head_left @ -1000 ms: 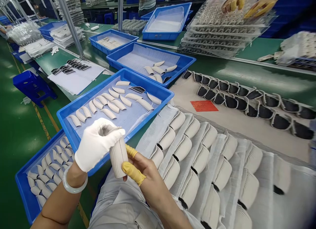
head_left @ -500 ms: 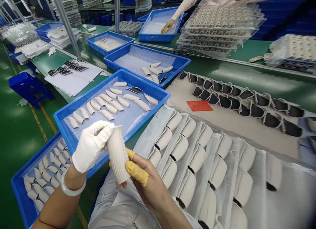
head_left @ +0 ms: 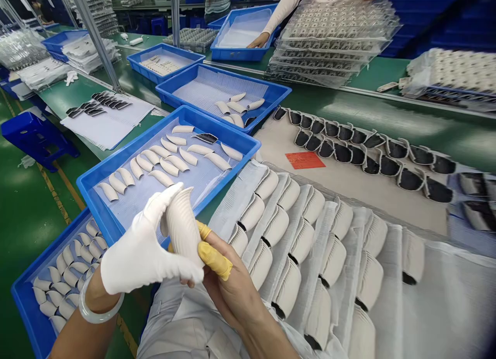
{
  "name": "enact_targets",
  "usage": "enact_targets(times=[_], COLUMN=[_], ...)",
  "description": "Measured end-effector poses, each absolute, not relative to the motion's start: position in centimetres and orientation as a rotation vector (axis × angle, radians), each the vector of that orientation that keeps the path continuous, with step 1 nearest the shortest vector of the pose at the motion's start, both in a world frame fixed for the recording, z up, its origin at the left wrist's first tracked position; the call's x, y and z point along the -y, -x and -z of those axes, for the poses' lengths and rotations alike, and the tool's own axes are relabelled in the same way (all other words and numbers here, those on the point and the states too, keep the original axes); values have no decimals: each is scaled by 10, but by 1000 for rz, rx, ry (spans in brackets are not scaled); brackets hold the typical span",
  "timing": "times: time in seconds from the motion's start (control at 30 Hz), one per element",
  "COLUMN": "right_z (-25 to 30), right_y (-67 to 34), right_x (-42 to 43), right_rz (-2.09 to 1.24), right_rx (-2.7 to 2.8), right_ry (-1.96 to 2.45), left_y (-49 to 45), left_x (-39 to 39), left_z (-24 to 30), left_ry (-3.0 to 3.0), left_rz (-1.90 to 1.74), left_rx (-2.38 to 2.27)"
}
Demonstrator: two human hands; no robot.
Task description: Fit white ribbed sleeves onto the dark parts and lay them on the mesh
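My left hand [head_left: 141,250] wears a white glove and a pale stone bangle, and it grips a cream ribbed curved shell [head_left: 182,227] from the left. My right hand [head_left: 228,284], with yellow finger cots on two fingers, holds the same shell from below and the right. The shell stands tilted between my hands, its lower end partly hidden by my fingers. Directly behind it lies a blue tray [head_left: 127,160] holding rows of similar ribbed pieces and one dark piece. Another blue tray [head_left: 36,297] of such pieces sits below my left wrist.
Rows of cream shells with black ends [head_left: 298,250] lie on white sheets to my right. Dark-lined cream pieces [head_left: 368,152] stand in rows beyond them. Further blue trays and stacked transparent trays [head_left: 325,46] occupy the green bench, where a co-worker's hand [head_left: 259,40] rests in a tray.
The shell has tilted, and my gloved fingers have spread around it. The view has shifted, moving the scene left and up. The co-worker's hand has moved down into the far tray.
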State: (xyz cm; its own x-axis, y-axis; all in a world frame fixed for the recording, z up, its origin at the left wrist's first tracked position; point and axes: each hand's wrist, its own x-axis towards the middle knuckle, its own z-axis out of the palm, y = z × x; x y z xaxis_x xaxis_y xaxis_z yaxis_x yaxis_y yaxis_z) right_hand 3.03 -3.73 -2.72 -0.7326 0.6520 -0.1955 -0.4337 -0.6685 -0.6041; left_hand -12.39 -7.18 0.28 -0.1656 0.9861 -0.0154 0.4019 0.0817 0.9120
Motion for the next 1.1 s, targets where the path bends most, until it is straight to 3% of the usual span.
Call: enact_targets(times=[0.17, 0.43, 0.63, 0.87, 1.1], right_z=[42, 41, 39, 39, 30], right_y=[-26, -19, -17, -14, -11], right_x=[42, 48, 49, 48, 53], right_rz=[-2543, -2585, -2648, -2648, -2681], right_rx=[463, 349, 229, -18, -212], right_ry=[330, 319, 289, 265, 185], left_y=[125, 126, 123, 119, 116], left_x=[63, 61, 59, 62, 56], left_z=[-2, -2, -10, -13, -10], left_ry=[-1130, -1094, -1132, -1260, -1041], left_rz=[-1390, -1418, -1379, -978, -1155], left_rx=[-1615, -1525, -1597, -1846, -1965])
